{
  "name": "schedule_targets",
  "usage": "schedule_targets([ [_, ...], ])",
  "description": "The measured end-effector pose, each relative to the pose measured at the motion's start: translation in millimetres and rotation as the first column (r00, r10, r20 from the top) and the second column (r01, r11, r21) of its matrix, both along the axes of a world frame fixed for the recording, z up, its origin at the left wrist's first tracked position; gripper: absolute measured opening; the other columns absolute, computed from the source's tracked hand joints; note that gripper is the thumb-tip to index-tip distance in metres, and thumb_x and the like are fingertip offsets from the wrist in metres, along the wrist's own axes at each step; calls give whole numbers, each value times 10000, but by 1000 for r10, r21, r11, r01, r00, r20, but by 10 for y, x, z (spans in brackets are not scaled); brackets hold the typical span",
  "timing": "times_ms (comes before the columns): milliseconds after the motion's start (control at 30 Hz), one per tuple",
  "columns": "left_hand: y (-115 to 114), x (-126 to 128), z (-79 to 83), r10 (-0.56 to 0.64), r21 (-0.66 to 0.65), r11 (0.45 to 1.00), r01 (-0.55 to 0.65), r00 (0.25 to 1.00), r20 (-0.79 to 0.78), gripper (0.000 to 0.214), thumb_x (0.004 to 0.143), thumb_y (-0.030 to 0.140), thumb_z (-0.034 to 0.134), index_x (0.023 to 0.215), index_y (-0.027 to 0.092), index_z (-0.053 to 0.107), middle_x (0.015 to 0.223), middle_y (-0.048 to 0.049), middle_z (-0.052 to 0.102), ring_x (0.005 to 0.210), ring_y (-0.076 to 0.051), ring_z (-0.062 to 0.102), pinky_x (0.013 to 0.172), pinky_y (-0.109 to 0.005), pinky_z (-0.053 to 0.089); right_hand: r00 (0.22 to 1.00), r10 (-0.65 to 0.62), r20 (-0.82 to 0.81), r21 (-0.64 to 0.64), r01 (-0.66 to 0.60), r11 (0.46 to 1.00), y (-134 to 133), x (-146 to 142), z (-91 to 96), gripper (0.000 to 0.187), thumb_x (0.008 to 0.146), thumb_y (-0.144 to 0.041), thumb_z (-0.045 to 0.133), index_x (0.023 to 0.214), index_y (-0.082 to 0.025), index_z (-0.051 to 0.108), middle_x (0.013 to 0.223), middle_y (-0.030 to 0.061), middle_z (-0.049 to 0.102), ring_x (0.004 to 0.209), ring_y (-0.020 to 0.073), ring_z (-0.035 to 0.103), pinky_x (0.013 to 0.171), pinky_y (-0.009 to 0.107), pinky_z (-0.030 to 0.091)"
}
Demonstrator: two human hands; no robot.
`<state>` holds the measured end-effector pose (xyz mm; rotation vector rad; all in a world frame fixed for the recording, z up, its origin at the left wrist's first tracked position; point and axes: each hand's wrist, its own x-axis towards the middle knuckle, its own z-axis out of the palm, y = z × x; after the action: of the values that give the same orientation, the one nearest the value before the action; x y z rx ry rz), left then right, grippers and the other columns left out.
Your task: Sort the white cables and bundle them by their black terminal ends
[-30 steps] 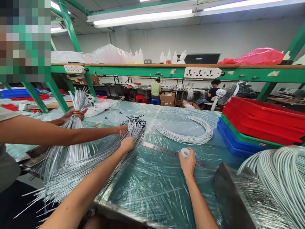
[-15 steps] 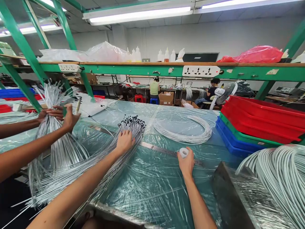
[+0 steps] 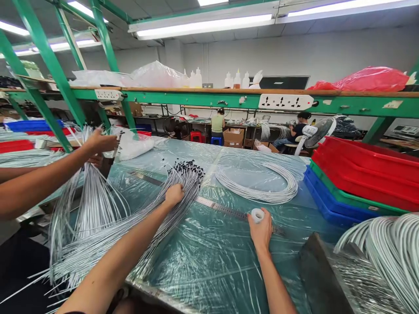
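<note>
My left hand [image 3: 173, 195] now curls closed on the wire bundle [image 3: 187, 178] fanned across the tabletop [image 3: 212, 261] (it lay flat a moment ago); my right hand [image 3: 261, 230] keeps gripping the tape roll [image 3: 257, 215] by the ruler [image 3: 222, 207].

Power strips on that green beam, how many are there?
2. The left power strip sits on the green beam below a clear bag; the right power strip is above the white fan. More may lie outside view.
</note>
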<state>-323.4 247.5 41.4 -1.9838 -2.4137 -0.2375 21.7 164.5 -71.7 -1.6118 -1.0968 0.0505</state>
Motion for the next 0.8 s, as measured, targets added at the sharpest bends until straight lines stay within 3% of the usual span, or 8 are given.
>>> schedule_targets([
  [200, -47, -78, 46, -169, -43, 985, 170, 985, 16, 439, 813, 185, 520, 1220, 270, 661, 1259, -4, 679, 1165, -234, 604, 970, -286, 446, 1000, 6, -12, -15, -6, 1000, -11, -2, 33, 561, 751, -509, 604, 1188, -163, 543, 1132, 179, 631, 956, 359, 596, 810, 428, 424],
  [367, -28, -68, 38, -59, -33, 998, 58, 997, -44, 629, 874, 411, 506, 1415, 93, 465, 1413, -200, 529, 1301, -332, 499, 1046, -393, 407, 1000, 8, -27, -8, -9, 1000, -11, -8, 30, 562, 752, -512, 614, 1194, -172, 537, 1144, 173, 624, 985, 353, 588, 807, 415, 426],
  [467, -19, 86, -51, -15, -29, 999, 13, 997, -70, 773, 887, 566, 467, 1437, 29, 393, 1440, -275, 461, 1354, -394, 426, 1058, -452, 379, 1000, 5, -29, -4, -6, 1000, -12, -8, 19, 560, 755, -510, 616, 1193, -168, 542, 1145, 177, 626, 984, 354, 587, 813, 418, 422],
  [567, -27, 328, -183, -52, -42, 998, 49, 994, -93, 973, 832, 671, 507, 1474, -28, 291, 1500, -328, 356, 1418, -434, 318, 1104, -481, 318, 999, 5, -32, -7, -5, 1000, -10, -5, 17, 566, 750, -506, 624, 1194, -163, 549, 1137, 180, 630, 954, 353, 593, 808, 421, 421],
  [700, -35, 569, -314, -145, -67, 988, 137, 981, -126, 1042, 779, 653, 605, 1490, -25, 259, 1525, -336, 311, 1438, -436, 282, 1123, -470, 297, 999, 15, -44, -22, -16, 1000, -11, -2, 37, 571, 736, -486, 639, 1196, -161, 548, 1120, 170, 633, 953, 351, 595, 809, 417, 421],
  [800, -31, 553, -320, -171, -55, 985, 164, 971, -165, 958, 782, 527, 660, 1498, 23, 270, 1545, -313, 296, 1441, -432, 276, 1117, -480, 309, 999, 17, -42, -21, -18, 1000, -13, -3, 56, 566, 731, -467, 643, 1196, -159, 543, 1128, 171, 631, 971, 347, 591, 817, 411, 418],
])
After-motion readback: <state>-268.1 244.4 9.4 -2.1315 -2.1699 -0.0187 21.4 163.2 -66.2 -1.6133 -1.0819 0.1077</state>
